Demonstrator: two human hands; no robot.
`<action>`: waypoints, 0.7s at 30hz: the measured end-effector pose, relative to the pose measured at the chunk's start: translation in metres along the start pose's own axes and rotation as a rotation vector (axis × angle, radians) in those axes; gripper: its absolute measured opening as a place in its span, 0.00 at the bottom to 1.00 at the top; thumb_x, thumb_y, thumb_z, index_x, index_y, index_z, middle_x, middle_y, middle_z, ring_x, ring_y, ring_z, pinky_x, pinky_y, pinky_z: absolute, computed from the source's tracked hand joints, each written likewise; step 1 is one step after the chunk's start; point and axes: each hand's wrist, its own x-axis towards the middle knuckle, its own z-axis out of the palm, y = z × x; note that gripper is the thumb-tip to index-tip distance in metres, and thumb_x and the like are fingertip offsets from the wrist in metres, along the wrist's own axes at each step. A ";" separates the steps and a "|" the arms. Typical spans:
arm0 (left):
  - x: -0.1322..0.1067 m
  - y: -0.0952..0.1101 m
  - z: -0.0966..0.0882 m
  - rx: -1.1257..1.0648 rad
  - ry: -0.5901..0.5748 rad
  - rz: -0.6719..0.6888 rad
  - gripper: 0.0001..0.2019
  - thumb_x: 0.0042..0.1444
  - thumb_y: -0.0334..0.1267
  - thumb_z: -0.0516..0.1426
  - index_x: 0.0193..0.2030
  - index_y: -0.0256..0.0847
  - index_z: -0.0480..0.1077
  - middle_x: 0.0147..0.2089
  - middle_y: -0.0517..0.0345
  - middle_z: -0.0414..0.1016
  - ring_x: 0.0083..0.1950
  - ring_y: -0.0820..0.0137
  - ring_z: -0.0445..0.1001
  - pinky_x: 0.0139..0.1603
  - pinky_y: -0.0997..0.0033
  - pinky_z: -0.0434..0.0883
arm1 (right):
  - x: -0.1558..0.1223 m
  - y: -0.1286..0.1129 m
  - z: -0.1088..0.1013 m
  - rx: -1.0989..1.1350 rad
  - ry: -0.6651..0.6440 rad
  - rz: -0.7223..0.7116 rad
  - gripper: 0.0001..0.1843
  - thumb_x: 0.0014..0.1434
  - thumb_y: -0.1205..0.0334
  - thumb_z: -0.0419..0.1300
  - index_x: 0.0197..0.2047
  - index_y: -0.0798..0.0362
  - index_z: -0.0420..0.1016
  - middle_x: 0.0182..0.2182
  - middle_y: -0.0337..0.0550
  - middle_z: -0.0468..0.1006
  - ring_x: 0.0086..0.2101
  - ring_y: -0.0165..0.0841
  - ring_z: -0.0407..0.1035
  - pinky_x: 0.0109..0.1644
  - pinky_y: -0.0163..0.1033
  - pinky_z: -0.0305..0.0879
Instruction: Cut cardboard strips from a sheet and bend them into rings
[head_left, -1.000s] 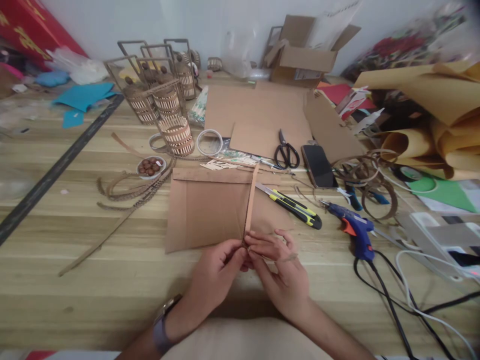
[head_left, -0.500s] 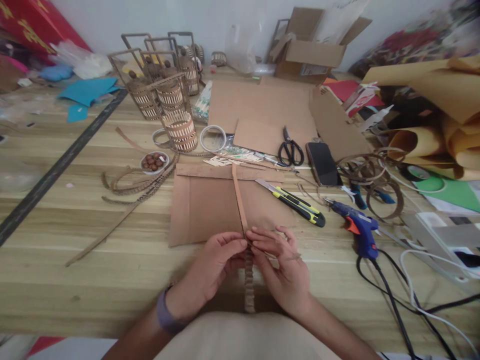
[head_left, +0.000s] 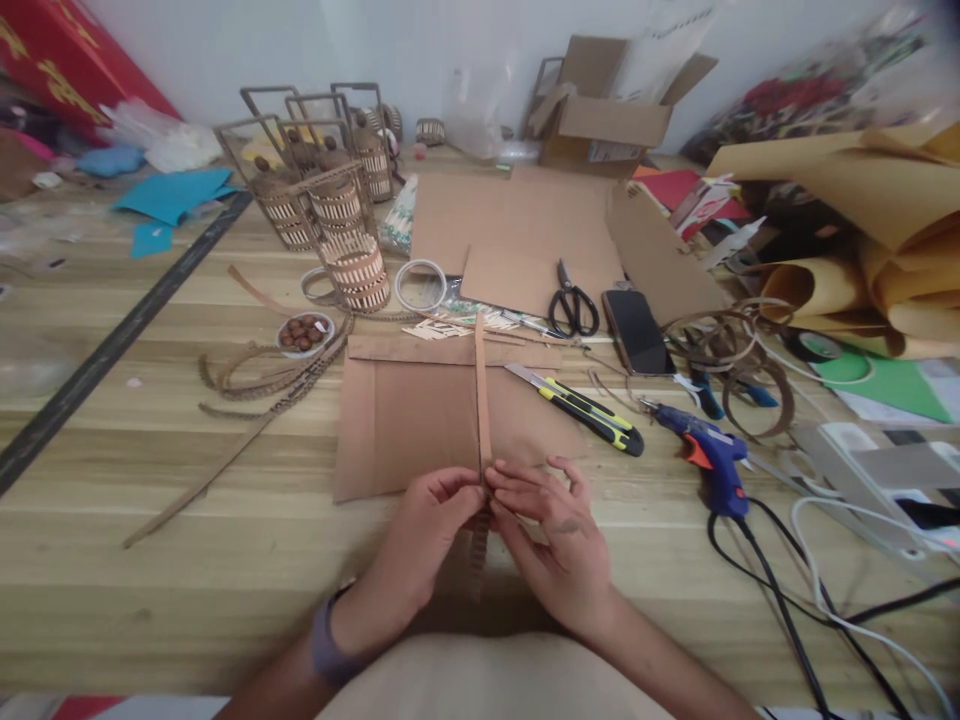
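A narrow cardboard strip [head_left: 481,400] runs away from me, smooth on its far part and ridged on the part near my body. My left hand [head_left: 431,525] pinches it from the left with thumb and fingers. From the right, my right hand [head_left: 551,520] grips the same strip, its fingertips almost meeting the left ones. The far end of the strip lies over a flat cardboard sheet [head_left: 412,410]. A yellow and black utility knife [head_left: 581,405] rests on the right side of that sheet, blade out.
Right of the knife are a blue glue gun [head_left: 709,455] with black cable, a phone [head_left: 637,330] and scissors [head_left: 573,305]. Lantern-like stick holders [head_left: 356,270] stand at back left, near a bowl of brown balls [head_left: 304,333]. More cardboard [head_left: 525,215] lies behind.
The strip's near, ridged end has swung left and its far end slightly right. Both hands keep their pinch on it. The whole view has shifted a little.
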 end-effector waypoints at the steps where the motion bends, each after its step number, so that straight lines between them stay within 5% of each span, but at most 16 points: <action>1: 0.000 0.000 0.000 0.020 0.008 0.018 0.08 0.44 0.41 0.61 0.27 0.38 0.74 0.30 0.58 0.78 0.35 0.71 0.74 0.41 0.72 0.70 | 0.000 0.000 0.000 -0.005 -0.005 -0.007 0.08 0.63 0.71 0.60 0.41 0.47 0.70 0.39 0.38 0.86 0.43 0.33 0.80 0.60 0.47 0.57; 10: -0.002 0.002 -0.004 0.336 0.050 0.151 0.10 0.48 0.40 0.54 0.26 0.39 0.75 0.26 0.58 0.77 0.31 0.69 0.73 0.34 0.73 0.68 | -0.002 -0.001 0.002 0.031 0.001 0.036 0.08 0.64 0.70 0.60 0.41 0.46 0.69 0.38 0.36 0.86 0.42 0.34 0.81 0.60 0.48 0.57; 21: -0.006 0.003 -0.005 0.406 0.063 0.153 0.09 0.49 0.39 0.54 0.26 0.39 0.74 0.24 0.59 0.75 0.29 0.71 0.71 0.31 0.74 0.65 | -0.006 0.001 0.004 0.111 0.021 0.178 0.05 0.65 0.65 0.59 0.42 0.45 0.74 0.37 0.36 0.86 0.40 0.36 0.81 0.58 0.50 0.63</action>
